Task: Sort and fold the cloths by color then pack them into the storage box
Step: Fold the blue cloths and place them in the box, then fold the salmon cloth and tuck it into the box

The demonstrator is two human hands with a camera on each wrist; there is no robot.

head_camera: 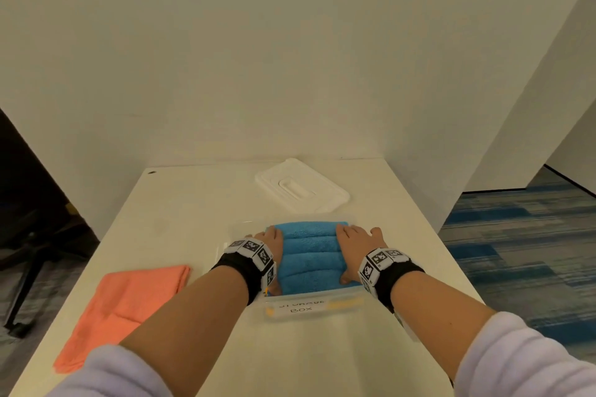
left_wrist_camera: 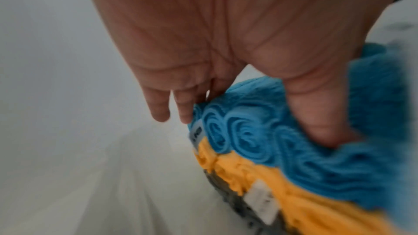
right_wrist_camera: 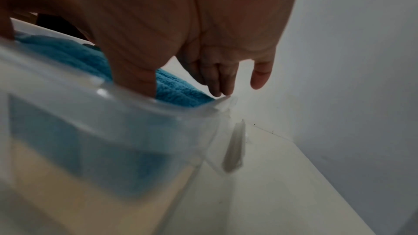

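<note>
Clear plastic storage box [head_camera: 309,308] sits on the white table [head_camera: 200,203], directly in front of me. Rolled blue terry cloths [head_camera: 312,255] fill its top layer; yellow cloths [left_wrist_camera: 260,172] lie beneath them, seen from the left wrist. My left hand [head_camera: 271,240] lies flat along the left end of the blue rolls, fingers straight, thumb pressing into the pile. My right hand [head_camera: 356,243] mirrors it at the right end, fingers extended, gripping nothing. Folded orange cloth [head_camera: 119,303] lies on the table, well left of my left arm. White rectangular lid [head_camera: 301,185] rests beyond the box.
</note>
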